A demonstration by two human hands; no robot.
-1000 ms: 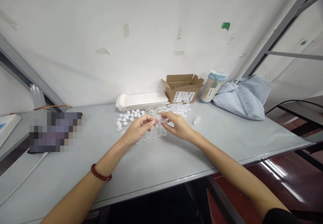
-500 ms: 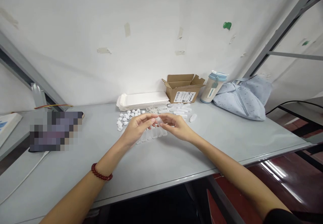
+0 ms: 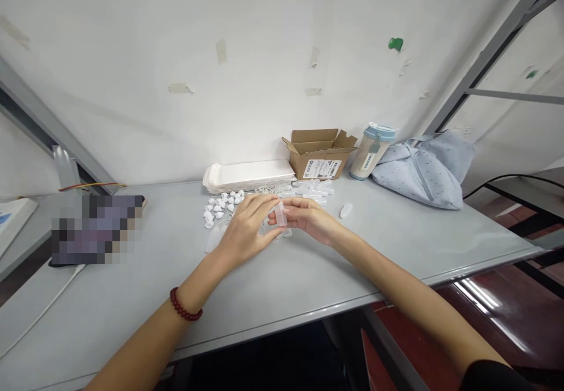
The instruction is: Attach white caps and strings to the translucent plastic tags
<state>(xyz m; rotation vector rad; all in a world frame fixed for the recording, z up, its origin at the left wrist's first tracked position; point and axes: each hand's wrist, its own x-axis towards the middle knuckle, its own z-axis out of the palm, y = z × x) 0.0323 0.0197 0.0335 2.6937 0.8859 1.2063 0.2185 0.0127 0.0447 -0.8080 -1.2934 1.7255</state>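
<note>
A small translucent plastic tube (image 3: 281,215) stands nearly upright between my hands, above the table. My left hand (image 3: 247,225) grips it with the thumb at its lower end and the fingertips at its top. The fingers of my right hand (image 3: 308,219) close on the same tube from the right, partly behind it. Under and behind my hands lie more translucent tubes (image 3: 215,237), many of them covered by the left hand. Just beyond the left hand are several small white caps (image 3: 219,204). One loose tube (image 3: 346,210) lies right of my right hand.
Along the wall stand a stack of flat white packs (image 3: 253,174), an open cardboard box (image 3: 324,159), a tumbler (image 3: 370,155) with a blue lid and a light blue cloth bag (image 3: 418,177). A blurred dark device (image 3: 97,229) with a white cable lies left on the grey table (image 3: 273,297).
My left hand has turned over the tube, its thumb now lower and its fingers higher. The tube shows more plainly between the hands. The loose tube on the right has shifted slightly rightward.
</note>
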